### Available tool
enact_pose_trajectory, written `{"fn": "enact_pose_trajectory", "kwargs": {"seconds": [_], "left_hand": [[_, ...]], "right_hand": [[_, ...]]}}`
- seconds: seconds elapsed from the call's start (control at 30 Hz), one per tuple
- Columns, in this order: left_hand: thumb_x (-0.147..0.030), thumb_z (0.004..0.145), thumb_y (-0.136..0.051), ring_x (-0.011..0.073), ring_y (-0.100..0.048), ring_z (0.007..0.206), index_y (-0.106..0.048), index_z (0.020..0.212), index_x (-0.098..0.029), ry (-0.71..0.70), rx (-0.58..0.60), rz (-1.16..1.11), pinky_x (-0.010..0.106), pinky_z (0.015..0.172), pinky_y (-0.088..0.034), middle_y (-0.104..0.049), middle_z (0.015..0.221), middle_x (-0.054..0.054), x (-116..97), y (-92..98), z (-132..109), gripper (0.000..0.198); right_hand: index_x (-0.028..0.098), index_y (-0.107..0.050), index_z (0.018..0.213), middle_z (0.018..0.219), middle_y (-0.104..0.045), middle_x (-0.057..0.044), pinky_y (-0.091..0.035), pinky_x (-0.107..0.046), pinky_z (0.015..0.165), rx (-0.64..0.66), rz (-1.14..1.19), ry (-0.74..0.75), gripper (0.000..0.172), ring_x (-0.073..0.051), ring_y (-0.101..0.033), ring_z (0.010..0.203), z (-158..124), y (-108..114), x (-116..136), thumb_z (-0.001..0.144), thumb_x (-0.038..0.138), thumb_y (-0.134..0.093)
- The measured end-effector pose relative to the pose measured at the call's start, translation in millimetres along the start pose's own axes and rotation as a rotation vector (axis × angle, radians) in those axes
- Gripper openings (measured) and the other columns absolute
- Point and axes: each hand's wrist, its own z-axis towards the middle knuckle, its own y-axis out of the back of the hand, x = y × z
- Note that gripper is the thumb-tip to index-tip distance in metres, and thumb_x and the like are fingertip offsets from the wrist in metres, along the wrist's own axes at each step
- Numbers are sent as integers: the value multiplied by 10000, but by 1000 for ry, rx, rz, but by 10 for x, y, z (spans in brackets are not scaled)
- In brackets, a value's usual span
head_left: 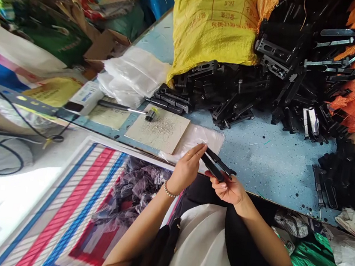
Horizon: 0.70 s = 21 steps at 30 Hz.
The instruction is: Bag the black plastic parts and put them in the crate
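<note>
Between my two hands is a black stapler point(212, 166), its two long arms spread apart in a narrow V. My left hand point(189, 169) pinches its far left end, fingers pressed together. My right hand point(228, 190) is closed around the near right end, with the thumb and fingertips against it. The stapler is held above the front edge of the blue table point(267, 161). Just behind my left hand lies a clear plastic bag point(192, 139), partly under a beige board point(160, 128). A small hammer point(150, 114) rests on that board among dark specks.
A large heap of black staplers point(234, 88) spills from a yellow woven sack point(216, 25). Another pile point(350, 176) sits at the right edge. White plastic bags point(132, 75) and a white box point(86, 98) are on the left. Below the table, a striped bag point(71, 206) contains dark plastic-wrapped items.
</note>
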Motion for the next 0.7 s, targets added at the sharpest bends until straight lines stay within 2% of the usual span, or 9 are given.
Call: {"fn": "enact_pose_trajectory", "kwargs": {"seconds": [0.1, 0.2, 0.27, 0.33, 0.47, 0.57, 0.7], "left_hand": [[-50, 946, -369, 190, -586, 1279, -570, 1319, -209, -22, -56, -20, 372, 1088, -503, -603, 1375, 111, -108, 40, -67, 453], [-17, 920, -360, 234, -574, 1301, -604, 1266, -184, 30, -29, 115, 421, 1080, -510, -582, 1400, 142, -62, 11, -113, 456], [14, 893, -341, 264, -533, 1351, -532, 1377, -140, 37, 17, 200, 441, 1097, -496, -552, 1432, 186, -9, -57, -105, 542], [30, 880, -332, 270, -473, 1406, -386, 1503, -116, 26, 21, 212, 433, 1119, -480, -498, 1483, 209, 3, -135, -74, 642], [13, 910, -335, 252, -367, 1477, -142, 1604, -190, -3, -40, 118, 408, 1163, -435, -372, 1586, 176, -146, -220, -32, 749], [11, 926, -337, 237, -399, 1459, -113, 1609, -234, -86, -32, 38, 385, 1157, -443, -381, 1585, 159, -325, -229, -74, 759], [9, 936, -332, 223, -445, 1429, -120, 1608, -249, -211, 27, -58, 382, 1140, -464, -447, 1544, 152, -449, -187, -129, 750]], "right_hand": [[94, -504, 1326, 769, -594, 9, -444, -102, 437, 42, 35, 105, 403, -48, -455, 523, -45, -2, 32, 959, 258, -541], [100, -500, 1321, 760, -574, 23, -446, -90, 438, 71, 42, 171, 404, -41, -454, 524, -125, 34, 61, 949, 243, -565], [83, -506, 1306, 772, -577, 17, -454, -92, 442, 75, 27, 141, 397, -37, -453, 524, -172, 51, 48, 948, 244, -570], [71, -520, 1285, 781, -579, 9, -457, -96, 445, 65, 16, 103, 374, -35, -453, 524, -204, 54, 11, 961, 257, -553], [100, -549, 1265, 774, -572, 12, -438, -106, 422, 57, 10, 116, 341, -42, -442, 515, -232, 57, -43, 987, 295, -516], [111, -569, 1238, 775, -605, 6, -431, -116, 419, 63, -20, 151, 323, -46, -439, 515, -233, 92, -23, 979, 301, -532], [146, -632, 1047, 857, -684, -45, -432, -141, 433, 19, -166, 191, 175, -62, -496, 567, -254, 159, 13, 954, 278, -564]]}}
